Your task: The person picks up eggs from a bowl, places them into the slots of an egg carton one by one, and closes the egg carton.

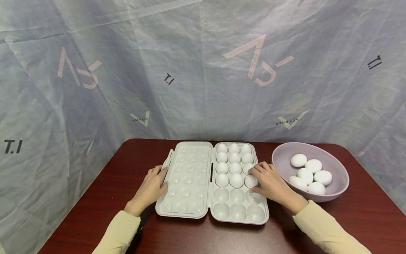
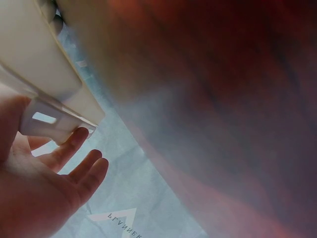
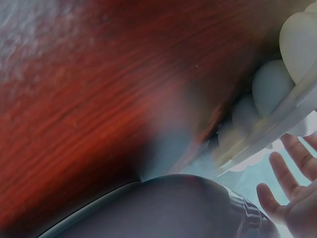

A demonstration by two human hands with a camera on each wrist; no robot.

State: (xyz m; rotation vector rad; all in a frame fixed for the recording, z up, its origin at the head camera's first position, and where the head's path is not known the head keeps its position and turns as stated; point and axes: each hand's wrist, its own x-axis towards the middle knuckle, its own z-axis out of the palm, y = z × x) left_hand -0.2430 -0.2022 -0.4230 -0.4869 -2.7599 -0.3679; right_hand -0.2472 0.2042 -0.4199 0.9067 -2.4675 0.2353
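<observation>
Your right hand point(image 1: 269, 181) is pinching an egg point(image 1: 251, 181) in the egg tray point(image 1: 236, 215), 4th row, bowl side. Left hand point(image 1: 152, 187), fingers relaxed, is steadying the lid point(image 1: 187, 180). 12 cups filled, approx. 6 empty; 6 eggs waiting in the bowl point(image 1: 336, 192).

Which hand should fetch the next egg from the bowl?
Right. The right hand is beside the bowl of loose eggs, at the tray. The left hand steadies the lid on the far side.
</observation>
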